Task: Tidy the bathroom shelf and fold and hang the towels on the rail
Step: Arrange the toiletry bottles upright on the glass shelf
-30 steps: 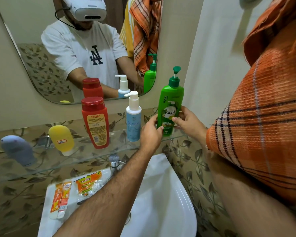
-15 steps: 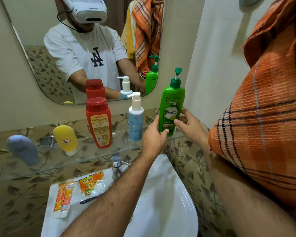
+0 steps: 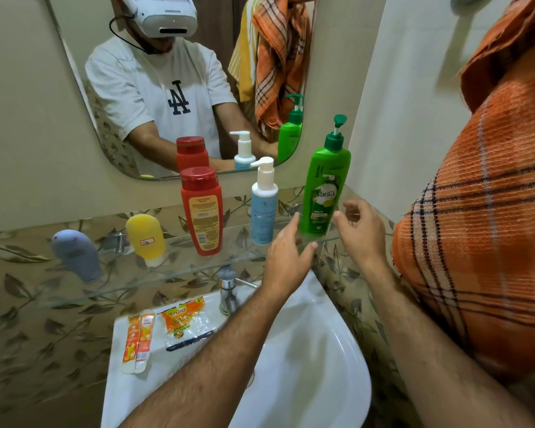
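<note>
The green pump bottle reads "Vatika" with "HEALTH SHAMPOO" below, and it stands upright at the right end of the glass shelf, near the corner where the walls meet. Next along toward the left stands a pale blue pump bottle lettered "Glycerine", then a red bottle showing a cream back label whose print is too small to read, a yellow squeeze tube with a small white sticker, and a grey-blue tube at the left end. Both forearms reach up from below over the white sink. The left hand hovers just beside the shampoo's base, fingers straight and spread, holding nothing; whether a fingertip touches the bottle is unclear. The right hand is raised on the bottle's other side, fingers loosely bent and apart from it, empty. An orange plaid towel is draped over the right upper arm. On the sink's left rim lie an orange-and-white toothpaste tube and an orange sachet.
</note>
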`<state>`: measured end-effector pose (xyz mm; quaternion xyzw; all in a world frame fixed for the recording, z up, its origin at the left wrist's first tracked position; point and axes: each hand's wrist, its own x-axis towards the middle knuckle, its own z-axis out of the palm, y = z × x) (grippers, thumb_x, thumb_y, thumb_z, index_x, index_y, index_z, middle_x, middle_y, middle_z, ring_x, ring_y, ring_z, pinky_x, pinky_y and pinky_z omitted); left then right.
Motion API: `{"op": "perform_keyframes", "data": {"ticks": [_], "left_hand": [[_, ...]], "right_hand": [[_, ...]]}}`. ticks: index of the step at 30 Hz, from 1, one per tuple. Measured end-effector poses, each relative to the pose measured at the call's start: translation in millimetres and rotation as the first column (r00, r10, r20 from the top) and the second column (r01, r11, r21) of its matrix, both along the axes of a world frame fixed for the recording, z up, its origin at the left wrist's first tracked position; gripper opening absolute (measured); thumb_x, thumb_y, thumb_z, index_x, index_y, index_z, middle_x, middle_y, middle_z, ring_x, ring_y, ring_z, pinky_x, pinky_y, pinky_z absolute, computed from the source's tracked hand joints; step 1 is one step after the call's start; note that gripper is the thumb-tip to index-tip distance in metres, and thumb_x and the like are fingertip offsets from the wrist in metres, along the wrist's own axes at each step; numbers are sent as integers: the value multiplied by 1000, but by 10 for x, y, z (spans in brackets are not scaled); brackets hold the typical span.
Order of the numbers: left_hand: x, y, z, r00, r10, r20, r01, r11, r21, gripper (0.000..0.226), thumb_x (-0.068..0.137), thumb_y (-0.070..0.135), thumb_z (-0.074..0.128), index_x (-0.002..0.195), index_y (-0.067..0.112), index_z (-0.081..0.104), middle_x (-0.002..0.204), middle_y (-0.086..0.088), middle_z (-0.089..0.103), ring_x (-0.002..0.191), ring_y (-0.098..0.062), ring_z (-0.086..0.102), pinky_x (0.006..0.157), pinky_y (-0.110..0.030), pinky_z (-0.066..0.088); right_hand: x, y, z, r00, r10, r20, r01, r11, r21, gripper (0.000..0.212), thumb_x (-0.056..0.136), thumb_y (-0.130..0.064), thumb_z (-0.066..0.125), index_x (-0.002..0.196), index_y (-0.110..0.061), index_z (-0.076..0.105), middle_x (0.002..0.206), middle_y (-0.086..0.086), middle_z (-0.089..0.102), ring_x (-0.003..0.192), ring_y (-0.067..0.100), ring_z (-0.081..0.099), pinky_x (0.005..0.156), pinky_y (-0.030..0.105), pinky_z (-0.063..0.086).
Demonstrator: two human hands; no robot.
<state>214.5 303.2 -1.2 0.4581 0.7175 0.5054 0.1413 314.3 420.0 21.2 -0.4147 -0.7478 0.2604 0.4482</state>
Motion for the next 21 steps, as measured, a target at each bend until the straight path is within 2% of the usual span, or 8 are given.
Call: {"op": "perform_keyframes", "data": {"ticks": [3,7,11,15,18,21], "left_hand": [[-11,-198,-57,998,-6,-61,3,999,-52,72,94,29,63,156,26,25,152,-2,45,131,-17,50,108,-42,44],[-50,-467,-264,990,-55,-129,37,990,-133,71,95,34,61,156,24,26,157,2,38,142,-16,37,115,-37,35],[-149,-704,-553,975,-91,-201,46,974,-221,68,96,36,59,155,21,28,160,2,33,147,-16,28,118,-35,27],[-237,-973,-892,943,-163,-291,39,920,-389,73,96,52,53,156,20,24,164,-4,23,152,-21,16,121,-39,19],[-279,-1175,-1100,922,-211,-325,15,857,-515,79,95,62,45,158,22,19,166,-7,15,153,-23,9,121,-42,16],[-278,-1342,-1198,917,-219,-333,-6,827,-562,78,96,64,38,158,21,17,166,-9,12,153,-24,7,122,-44,16]], "right_hand": [[-7,-163,-108,999,0,54,0,1000,-1,21,91,-22,66,110,-12,65,106,5,68,97,20,63,84,34,52],[-58,-418,-336,990,31,140,-26,999,-33,27,90,-29,67,113,-14,65,111,5,67,100,21,62,87,39,53],[-39,-669,-622,956,83,282,-54,993,-109,41,92,-37,65,126,-14,62,124,7,63,109,24,60,86,31,44],[45,-936,-993,855,196,479,-101,971,-218,63,95,-52,54,147,-17,45,156,8,39,144,25,34,114,36,28],[136,-1117,-1263,779,275,563,-117,947,-301,73,92,-62,50,151,-23,37,163,7,26,150,25,22,120,43,24],[230,-1271,-1409,727,323,605,-129,931,-342,75,92,-65,47,154,-24,32,164,6,20,151,25,17,119,48,23]]}}
